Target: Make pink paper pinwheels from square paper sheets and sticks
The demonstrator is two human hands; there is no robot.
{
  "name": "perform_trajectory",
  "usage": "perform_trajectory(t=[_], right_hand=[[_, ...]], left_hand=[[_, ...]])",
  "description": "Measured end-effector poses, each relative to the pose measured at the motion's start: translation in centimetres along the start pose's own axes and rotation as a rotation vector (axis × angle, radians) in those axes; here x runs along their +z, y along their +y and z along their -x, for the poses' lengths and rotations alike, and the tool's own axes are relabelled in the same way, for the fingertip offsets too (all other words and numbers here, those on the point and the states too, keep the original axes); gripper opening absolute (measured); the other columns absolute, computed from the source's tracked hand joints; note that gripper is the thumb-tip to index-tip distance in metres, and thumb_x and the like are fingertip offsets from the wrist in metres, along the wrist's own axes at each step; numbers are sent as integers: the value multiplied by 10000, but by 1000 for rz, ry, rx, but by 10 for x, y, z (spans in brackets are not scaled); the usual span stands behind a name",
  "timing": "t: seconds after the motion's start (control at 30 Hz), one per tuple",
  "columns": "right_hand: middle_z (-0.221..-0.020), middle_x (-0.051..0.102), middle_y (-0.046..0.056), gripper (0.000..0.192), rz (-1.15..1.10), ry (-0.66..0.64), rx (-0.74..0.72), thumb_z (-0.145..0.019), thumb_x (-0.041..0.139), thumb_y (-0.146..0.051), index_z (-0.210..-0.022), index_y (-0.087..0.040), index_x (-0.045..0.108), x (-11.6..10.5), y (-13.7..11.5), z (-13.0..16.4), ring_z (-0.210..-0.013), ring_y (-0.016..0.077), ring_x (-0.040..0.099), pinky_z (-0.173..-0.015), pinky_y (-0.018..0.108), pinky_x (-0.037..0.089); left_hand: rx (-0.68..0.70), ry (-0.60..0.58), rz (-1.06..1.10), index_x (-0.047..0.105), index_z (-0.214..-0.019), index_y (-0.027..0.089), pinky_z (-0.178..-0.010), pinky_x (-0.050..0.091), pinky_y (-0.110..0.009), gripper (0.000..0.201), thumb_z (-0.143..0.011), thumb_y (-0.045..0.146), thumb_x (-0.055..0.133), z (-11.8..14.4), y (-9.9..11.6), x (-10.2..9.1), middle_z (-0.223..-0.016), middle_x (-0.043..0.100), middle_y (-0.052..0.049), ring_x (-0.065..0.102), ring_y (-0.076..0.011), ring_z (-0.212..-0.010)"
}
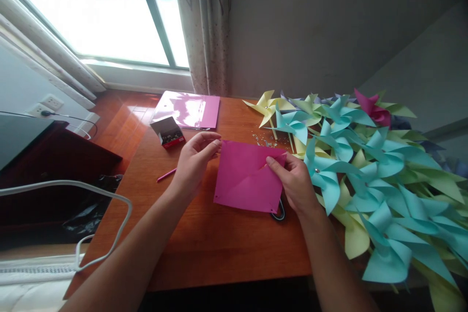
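Observation:
A square sheet of magenta paper (244, 180) is held up over the wooden table, with slits running in from its corners and small holes near the lower ones. My left hand (195, 158) pinches its upper left corner between thumb and fingers. At the upper right corner, my right hand (294, 175) grips the sheet, thumb on top and fingers behind. A dark loop (280, 212), like a scissor handle, pokes out from under the sheet's lower right; the rest of it is hidden.
Finished paper pinwheels (380, 165) in turquoise, yellow, green and magenta crowd the right side. Pink sheets (204, 112) lie at the back left, near an open small box (170, 134) and a pink pen (166, 174). Tiny scraps (265, 140) are scattered behind the sheet. A white cable (126, 204) hangs left.

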State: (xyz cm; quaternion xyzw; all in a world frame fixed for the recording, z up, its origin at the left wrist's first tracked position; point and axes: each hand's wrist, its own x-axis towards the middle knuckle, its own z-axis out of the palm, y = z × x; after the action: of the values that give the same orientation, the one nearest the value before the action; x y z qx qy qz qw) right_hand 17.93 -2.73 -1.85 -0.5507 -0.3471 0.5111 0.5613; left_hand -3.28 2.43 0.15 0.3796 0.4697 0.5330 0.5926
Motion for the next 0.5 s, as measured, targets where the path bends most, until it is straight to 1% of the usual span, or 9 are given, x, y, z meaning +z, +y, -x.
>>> perform_trajectory(t=[0.13, 0.2, 0.27, 0.37, 0.4, 0.5], right_hand=[[-725, 733, -12, 258, -43, 4, 1, -706, 866, -427, -833, -234, 754, -4, -2, -2, -622, 161, 628, -592, 281, 514], [-737, 738, -10, 263, -58, 2, 7, -703, 868, -429, -839, -237, 750, -4, -3, -2, -630, 167, 633, -599, 288, 520], [-736, 740, -7, 266, -66, -4, 17, -694, 872, -431, -829, -237, 749, -3, -4, -1, -630, 172, 635, -597, 294, 521], [-716, 734, -9, 262, -72, -16, 34, -689, 875, -431, -810, -236, 749, -2, -6, -1, -611, 169, 629, -581, 290, 514], [-708, 731, -10, 260, -72, -19, 39, -688, 876, -432, -803, -236, 749, -2, -6, 0, -602, 166, 626, -575, 288, 510], [-701, 731, -9, 263, -67, -31, 48, -686, 876, -439, -797, -236, 751, -2, -7, 1, -588, 166, 623, -567, 290, 503]], left_hand=[[147, 114, -193, 703, -921, 190, -640, 441, -224, 191, -779, 309, 750, -5, 12, -10, -860, 729, -38, 652, -152, -762], [266, 176, -341, 703, -953, 205, -630, 434, -237, 197, -806, 335, 722, -8, 18, -18, -861, 720, -38, 643, -164, -758], [390, 233, -577, 712, -968, 221, -651, 431, -264, 195, -824, 353, 700, -12, 22, -27, -813, 694, -31, 618, -173, -719], [507, 311, -997, 735, -915, 246, -702, 394, -307, 136, -838, 336, 669, -18, 28, -43, -812, 687, -44, 620, -212, -743], [514, 336, -1116, 740, -893, 253, -694, 371, -318, 127, -838, 338, 664, -20, 30, -48, -814, 688, -53, 618, -231, -754], [443, 320, -1347, 751, -850, 262, -634, 306, -330, 173, -836, 403, 652, -21, 35, -58, -742, 673, -72, 602, -272, -723]])
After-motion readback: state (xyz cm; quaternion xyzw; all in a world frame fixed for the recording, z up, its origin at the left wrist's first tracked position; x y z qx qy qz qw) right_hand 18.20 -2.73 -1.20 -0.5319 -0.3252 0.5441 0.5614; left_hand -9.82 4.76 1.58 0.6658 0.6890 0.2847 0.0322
